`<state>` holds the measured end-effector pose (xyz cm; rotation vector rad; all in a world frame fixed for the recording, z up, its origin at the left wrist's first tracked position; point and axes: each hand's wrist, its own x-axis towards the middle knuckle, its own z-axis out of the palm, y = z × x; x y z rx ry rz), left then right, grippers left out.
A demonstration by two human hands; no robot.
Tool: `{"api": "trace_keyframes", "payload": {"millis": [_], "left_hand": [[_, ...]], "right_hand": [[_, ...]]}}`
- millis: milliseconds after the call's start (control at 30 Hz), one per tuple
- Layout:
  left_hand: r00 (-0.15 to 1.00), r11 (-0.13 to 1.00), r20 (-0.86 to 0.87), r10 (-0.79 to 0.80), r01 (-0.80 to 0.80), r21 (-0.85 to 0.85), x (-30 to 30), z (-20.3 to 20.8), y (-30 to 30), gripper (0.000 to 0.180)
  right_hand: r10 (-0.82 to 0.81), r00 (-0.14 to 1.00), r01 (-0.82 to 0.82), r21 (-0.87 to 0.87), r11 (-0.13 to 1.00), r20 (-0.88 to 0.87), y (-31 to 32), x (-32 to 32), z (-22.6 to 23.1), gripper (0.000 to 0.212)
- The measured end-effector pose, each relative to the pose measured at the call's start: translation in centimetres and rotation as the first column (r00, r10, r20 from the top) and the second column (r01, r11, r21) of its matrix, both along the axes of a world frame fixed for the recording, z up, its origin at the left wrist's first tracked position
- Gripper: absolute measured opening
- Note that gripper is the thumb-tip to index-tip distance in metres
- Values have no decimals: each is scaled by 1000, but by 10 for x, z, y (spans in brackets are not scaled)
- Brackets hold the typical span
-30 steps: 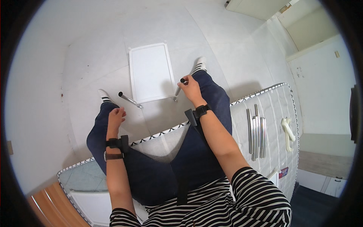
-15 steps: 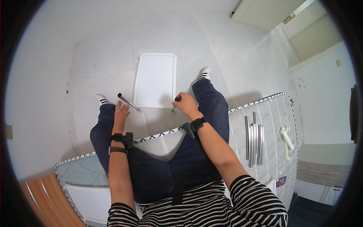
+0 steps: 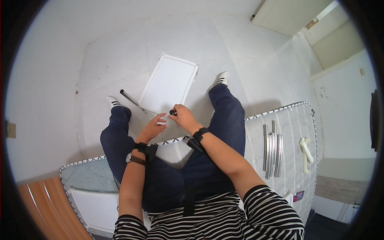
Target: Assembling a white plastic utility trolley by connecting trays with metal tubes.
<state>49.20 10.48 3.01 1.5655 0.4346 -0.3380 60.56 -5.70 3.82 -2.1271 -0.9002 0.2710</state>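
Right hand (image 3: pixel 184 115): fingers closed on a tube (image 3: pixel 173 112). Left hand (image 3: pixel 153 128): fingers parted, grip unclear. Sideways force risked tipping the tray (image 3: pixel 170 80).

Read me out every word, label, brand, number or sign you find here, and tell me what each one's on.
No text can be read.
Small red and blue item on the mattress: any print is too small to read.
Wristwatch: its dial is too small to read.
Dark marks on the right-hand wall: too blurred to tell whether they're writing.
White panel and loose metal tubes: no lettering shows.
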Motion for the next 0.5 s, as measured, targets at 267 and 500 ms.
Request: {"api": "trace_keyframes", "payload": {"millis": [267, 500], "left_hand": [[984, 958, 156, 86, -125, 259, 5, -6, -12, 46], [983, 939, 180, 32, -91, 330, 7, -7, -12, 30]], "right_hand": [[201, 731, -89, 201, 976, -652, -6, -3, -9, 31], [227, 860, -163, 177, 971, -457, -4, -4, -13, 29]]}}
